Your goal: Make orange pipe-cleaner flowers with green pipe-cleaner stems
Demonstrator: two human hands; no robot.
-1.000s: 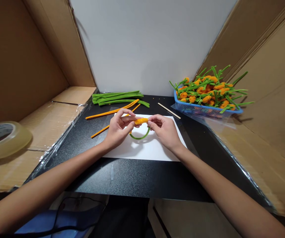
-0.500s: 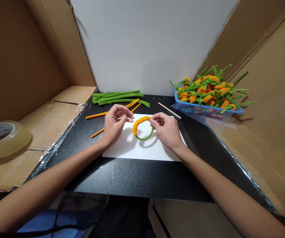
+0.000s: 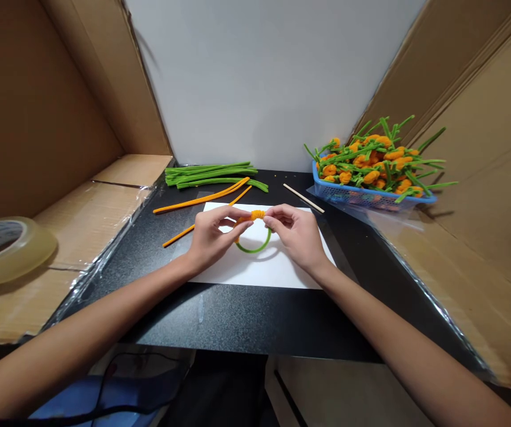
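A ring hangs between my hands above a white paper sheet (image 3: pixel 264 276). Its lower part is a bare green stem (image 3: pixel 254 251), and its upper part is wrapped in an orange fuzzy coil (image 3: pixel 258 214). My left hand (image 3: pixel 213 236) pinches the coil from the left, its thumb and fingers covering part of the orange. At the coil's right end, my right hand (image 3: pixel 297 237) grips the ring between thumb and forefinger. A short stretch of orange shows between the two hands' fingertips.
Green stems (image 3: pixel 211 174) lie at the back left, with orange stems (image 3: pixel 202 197) in front. A pale stick (image 3: pixel 303 198) lies right of centre. A blue basket (image 3: pixel 371 196) of orange-and-green pieces stands back right. A tape roll (image 3: pixel 37 252) sits far left on cardboard (image 3: pixel 99 219).
My left hand has moved right and closed on the orange coil; it was apart from the ring before. The ring has shifted slightly left. My right hand still holds it.
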